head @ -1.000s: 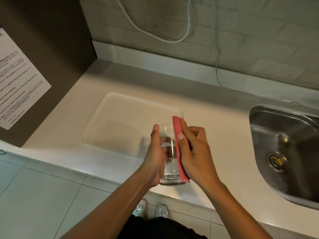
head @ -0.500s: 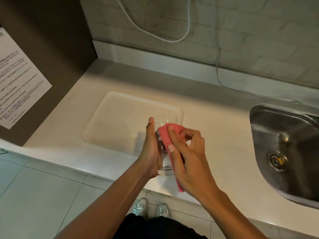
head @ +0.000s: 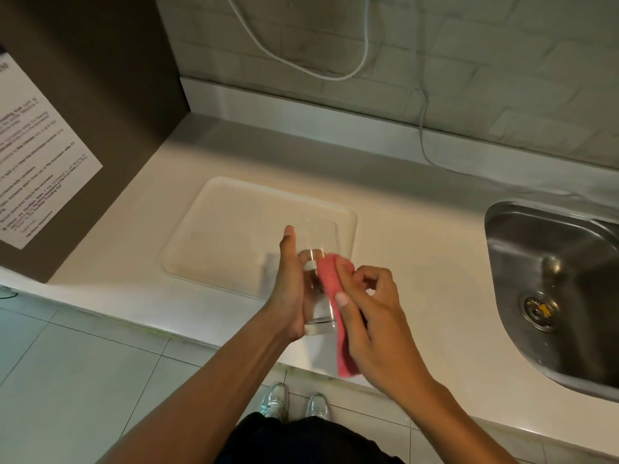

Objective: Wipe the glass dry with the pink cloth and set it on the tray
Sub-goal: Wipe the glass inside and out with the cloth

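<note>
My left hand [head: 290, 289] grips a clear drinking glass [head: 318, 296] from its left side and holds it upright above the counter's front edge. My right hand [head: 368, 316] presses a pink cloth [head: 330, 283] against the right side of the glass; the cloth hangs down below my palm. Just behind the glass lies the pale rectangular tray [head: 234, 229], flat on the white counter and with nothing on it. The glass rim overlaps the tray's near right corner in the head view.
A steel sink [head: 552, 289] is set into the counter at the right. A brown panel with a printed notice [head: 37, 175] closes the left side. White cables [head: 422, 128] hang down the tiled back wall. Below the counter edge are floor tiles and my shoes.
My right hand slid the pink cloth down and around the side of the glass, from flat along its right edge to wrapped over its front. The left hand kept its grip.
</note>
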A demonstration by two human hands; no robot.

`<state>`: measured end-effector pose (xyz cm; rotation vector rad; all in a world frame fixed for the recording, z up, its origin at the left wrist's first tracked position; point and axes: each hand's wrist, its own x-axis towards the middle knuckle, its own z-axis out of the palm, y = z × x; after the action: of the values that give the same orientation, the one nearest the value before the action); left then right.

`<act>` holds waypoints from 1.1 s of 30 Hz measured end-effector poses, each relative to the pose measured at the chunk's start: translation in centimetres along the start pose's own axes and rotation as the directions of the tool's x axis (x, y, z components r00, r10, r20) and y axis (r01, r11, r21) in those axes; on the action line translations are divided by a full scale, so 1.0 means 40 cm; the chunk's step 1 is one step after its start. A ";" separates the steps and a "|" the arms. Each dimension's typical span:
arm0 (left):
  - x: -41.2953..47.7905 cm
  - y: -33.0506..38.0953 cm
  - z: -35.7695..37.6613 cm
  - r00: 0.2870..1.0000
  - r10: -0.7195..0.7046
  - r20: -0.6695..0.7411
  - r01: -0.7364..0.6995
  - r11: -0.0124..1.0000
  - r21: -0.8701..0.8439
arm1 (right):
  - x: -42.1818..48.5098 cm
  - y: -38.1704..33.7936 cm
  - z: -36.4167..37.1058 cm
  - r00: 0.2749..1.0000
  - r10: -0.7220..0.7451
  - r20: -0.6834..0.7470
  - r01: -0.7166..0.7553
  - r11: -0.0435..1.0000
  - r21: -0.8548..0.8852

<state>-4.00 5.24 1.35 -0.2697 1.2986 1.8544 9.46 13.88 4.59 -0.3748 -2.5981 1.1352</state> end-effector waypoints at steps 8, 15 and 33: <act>-0.004 0.023 0.000 1.000 -0.002 0.013 0.003 0.999 -0.053 | -0.028 -0.014 0.007 0.990 -0.136 0.021 0.138 0.980 -0.143; -0.018 0.017 0.028 0.999 -0.040 -0.023 0.038 0.997 -0.060 | 0.040 -0.034 -0.002 0.999 -0.033 -0.041 0.030 0.997 -0.072; -0.023 -0.021 0.024 0.999 -0.005 0.034 0.008 0.997 -0.079 | 0.084 -0.001 -0.020 0.994 0.104 -0.014 -0.101 0.986 0.132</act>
<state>-2.56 5.69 1.75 -0.2826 1.2019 1.8992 6.63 15.57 5.65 -0.4932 -2.4953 1.3208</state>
